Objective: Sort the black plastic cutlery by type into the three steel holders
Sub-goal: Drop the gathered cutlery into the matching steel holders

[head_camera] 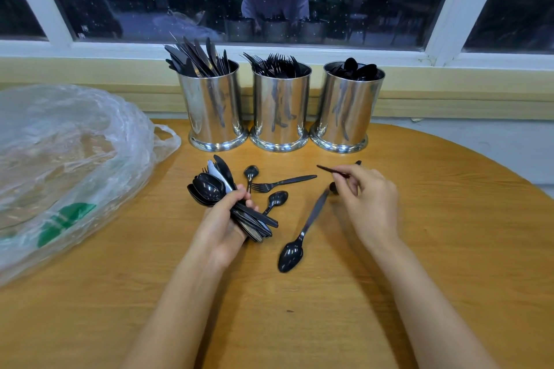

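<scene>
The cutlery is likely very light, thin, somewhat springy plastic with a glossy, slippery finish. A loose piece should slide before it lifts, so a pinch on the narrow handle, near its middle, is probably the best hold. A bunch will tend to fan out unless squeezed across the handles.

The left grip (227, 219) is wrapped round the handles of a bundle (209, 189) of spoons and knives, bowls and blades pointing away from the person. The right grip (371, 201) pinches a thin piece (325, 168) between thumb and fingertips, just above the surface (419, 249); its type cannot be told.

Every piece is shiny black. Loose on the surface between the hands lie a fork (281, 183), two small spoons (251, 173) (276, 199) and a long spoon (299, 237), bowl nearest the person.

At the far edge three polished holders stand in a row, nearly touching:

- The left holder (211, 105) carries knives.
- The middle holder (280, 108) carries forks.
- The right holder (347, 108) carries spoons.

A crumpled clear bag (75, 159) lies to the left.
</scene>
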The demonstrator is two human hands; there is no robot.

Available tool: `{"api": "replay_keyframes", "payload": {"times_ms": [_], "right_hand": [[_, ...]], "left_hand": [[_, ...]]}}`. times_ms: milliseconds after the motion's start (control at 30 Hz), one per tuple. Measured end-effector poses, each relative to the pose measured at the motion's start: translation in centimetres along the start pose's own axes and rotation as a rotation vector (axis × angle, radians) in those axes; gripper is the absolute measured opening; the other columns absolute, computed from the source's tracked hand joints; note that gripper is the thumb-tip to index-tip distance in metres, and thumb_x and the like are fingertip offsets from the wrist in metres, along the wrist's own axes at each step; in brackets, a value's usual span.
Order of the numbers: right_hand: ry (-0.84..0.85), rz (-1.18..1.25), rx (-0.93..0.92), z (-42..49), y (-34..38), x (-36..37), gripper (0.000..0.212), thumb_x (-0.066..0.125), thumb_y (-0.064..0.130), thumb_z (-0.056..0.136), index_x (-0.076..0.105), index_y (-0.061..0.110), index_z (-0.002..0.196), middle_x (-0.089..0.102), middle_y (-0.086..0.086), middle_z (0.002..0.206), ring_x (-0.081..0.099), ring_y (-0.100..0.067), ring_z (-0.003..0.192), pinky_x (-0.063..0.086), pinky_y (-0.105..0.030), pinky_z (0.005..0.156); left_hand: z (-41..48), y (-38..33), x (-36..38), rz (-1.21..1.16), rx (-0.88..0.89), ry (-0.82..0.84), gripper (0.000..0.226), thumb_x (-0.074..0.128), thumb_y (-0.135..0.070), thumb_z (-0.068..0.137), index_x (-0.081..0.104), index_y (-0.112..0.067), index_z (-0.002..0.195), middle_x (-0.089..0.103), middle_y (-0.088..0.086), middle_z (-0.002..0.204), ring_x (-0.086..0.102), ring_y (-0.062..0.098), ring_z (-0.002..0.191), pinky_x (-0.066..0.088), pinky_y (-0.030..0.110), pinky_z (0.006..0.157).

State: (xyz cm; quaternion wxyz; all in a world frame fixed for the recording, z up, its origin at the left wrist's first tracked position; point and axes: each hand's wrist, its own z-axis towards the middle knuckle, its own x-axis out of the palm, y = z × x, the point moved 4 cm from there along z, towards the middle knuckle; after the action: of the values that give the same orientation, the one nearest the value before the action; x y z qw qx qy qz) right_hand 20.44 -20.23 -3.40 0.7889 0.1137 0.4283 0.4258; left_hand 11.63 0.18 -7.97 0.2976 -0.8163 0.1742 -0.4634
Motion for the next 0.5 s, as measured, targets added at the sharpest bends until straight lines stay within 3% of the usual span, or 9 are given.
{"api": "replay_keyframes", "payload": {"times_ms": [133, 200, 300, 433, 500], "right_hand": [[0.047, 0.284, 0.039, -0.6, 1.4, -0.2, 0.018, 0.054, 0.030, 0.095, 0.069, 0.020, 0.097, 0.063, 0.008, 0.067, 0.057, -0.009, 0.060, 0.042, -0.023, 0.054], [0.124, 0.450, 0.117, -1.0, 2.1, 0.3, 0.027, 0.046, 0.038, 0.096, 0.068, 0.020, 0.094, 0.066, 0.003, 0.072, 0.060, -0.016, 0.064, 0.046, -0.032, 0.057], [0.232, 0.627, 0.278, -1.4, 2.3, 1.3, 0.008, 0.057, 0.019, 0.096, 0.064, 0.022, 0.094, 0.071, 0.002, 0.083, 0.063, -0.012, 0.068, 0.047, -0.024, 0.061], [0.374, 0.798, 0.467, -2.4, 3.2, 2.6, 0.019, 0.064, 0.011, 0.091, 0.056, 0.017, 0.107, 0.076, 0.003, 0.086, 0.065, -0.009, 0.068, 0.049, -0.014, 0.063], [0.378, 0.830, 0.534, -2.9, 3.8, 3.1, 0.014, 0.065, 0.012, 0.089, 0.062, 0.016, 0.102, 0.076, 0.003, 0.086, 0.066, -0.008, 0.068, 0.047, -0.011, 0.062]], "left_hand": [[0.0, 0.0, 0.0, -0.005, -0.001, -0.005, 0.007, 0.059, -0.008, 0.094, 0.062, -0.014, 0.092, 0.059, -0.002, 0.069, 0.054, 0.010, 0.063, 0.050, 0.029, 0.075], [0.0, 0.1, 0.0, 0.005, 0.000, -0.010, 0.007, 0.059, -0.008, 0.094, 0.062, -0.014, 0.092, 0.058, -0.002, 0.068, 0.054, 0.010, 0.062, 0.051, 0.029, 0.074], [0.1, 0.1, 0.0, 0.024, 0.001, -0.011, 0.005, 0.061, -0.010, 0.092, 0.061, -0.014, 0.090, 0.057, -0.002, 0.067, 0.054, 0.010, 0.062, 0.051, 0.029, 0.075], [-0.1, 0.2, 0.2, 0.056, 0.017, -0.017, 0.007, 0.068, -0.016, 0.087, 0.062, -0.013, 0.086, 0.058, -0.002, 0.068, 0.056, 0.009, 0.059, 0.051, 0.030, 0.074], [-0.3, 0.2, 0.3, 0.085, 0.025, -0.011, 0.014, 0.071, -0.023, 0.081, 0.062, -0.013, 0.083, 0.057, -0.001, 0.067, 0.056, 0.010, 0.060, 0.051, 0.032, 0.076]]}}
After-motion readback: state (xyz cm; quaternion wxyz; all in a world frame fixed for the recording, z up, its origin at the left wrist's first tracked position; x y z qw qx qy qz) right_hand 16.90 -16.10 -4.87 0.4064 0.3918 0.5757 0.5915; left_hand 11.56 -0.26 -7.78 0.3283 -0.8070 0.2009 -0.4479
